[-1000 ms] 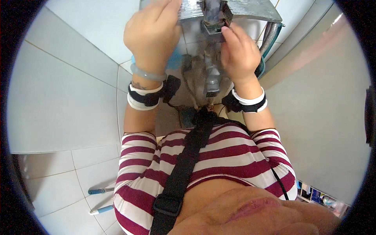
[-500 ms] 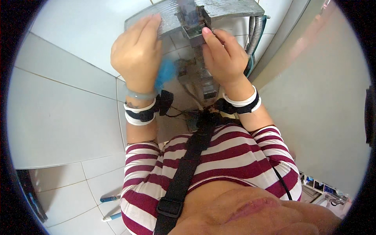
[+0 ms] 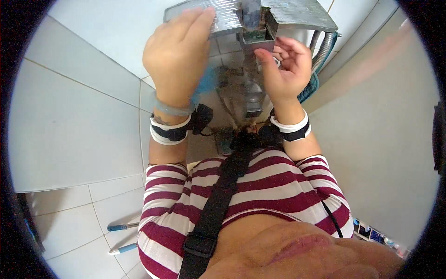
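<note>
My left hand (image 3: 179, 53) reaches over the left part of a grey, ribbed metal plate (image 3: 226, 18). Its fingers are stretched out side by side, fingertips at the plate, and its thumb is hidden. Right of those fingers stands an upright metal post (image 3: 251, 13) in a small, worn metal box (image 3: 258, 45). At the box's lower right corner is my right hand (image 3: 289, 69), palm partly turned up, its thumb apart from the loosely curled fingers. The thumb tip is close to the box; I cannot tell whether it touches. Nothing I can name is in either hand.
Below the plate are dark metal machine parts (image 3: 253, 100) and a blurred blue thing (image 3: 206, 83). A ribbed metal hose (image 3: 322, 56) runs down the right side. Pale panels (image 3: 79, 116) stand at left. Two blue-handled tools (image 3: 121, 227) lie on the tiles at lower left.
My right thumb has left the box's front edge, and that hand has opened and turned its palm up. The plate and box now appear lower and farther right in the view.
</note>
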A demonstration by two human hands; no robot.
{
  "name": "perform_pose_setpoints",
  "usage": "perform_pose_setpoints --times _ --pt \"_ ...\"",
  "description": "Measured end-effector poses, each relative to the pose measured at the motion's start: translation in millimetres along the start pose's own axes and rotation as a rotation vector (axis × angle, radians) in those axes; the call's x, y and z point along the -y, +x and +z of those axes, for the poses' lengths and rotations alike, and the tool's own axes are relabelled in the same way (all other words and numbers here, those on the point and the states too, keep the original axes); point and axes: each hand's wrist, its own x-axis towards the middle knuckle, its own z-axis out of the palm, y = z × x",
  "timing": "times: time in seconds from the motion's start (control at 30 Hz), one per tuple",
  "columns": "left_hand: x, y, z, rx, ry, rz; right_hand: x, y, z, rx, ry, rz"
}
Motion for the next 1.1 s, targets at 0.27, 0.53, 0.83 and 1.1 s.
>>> perform_pose_setpoints --times 0.27,0.53,0.83,1.1 --pt "6.9 3.4 -7.1 0.06 -0.074 0.087 0.6 9.9 -0.2 0.178 -0.432 0.1" --pt "-11.6 10.1 -9.1 0.1 -0.057 0.024 1.7 6.7 9.9 0.247 -0.147 0.303" --pt "-21.6 2.3 -2.0 0.032 -0.034 0.049 -1.7 -5.5 23.2 0.127 -0.176 0.276" --pt "-27.3 -7.4 -15.8 0.135 0.021 0.006 12.3 -3.7 17.3 0.2 -0.233 0.331"
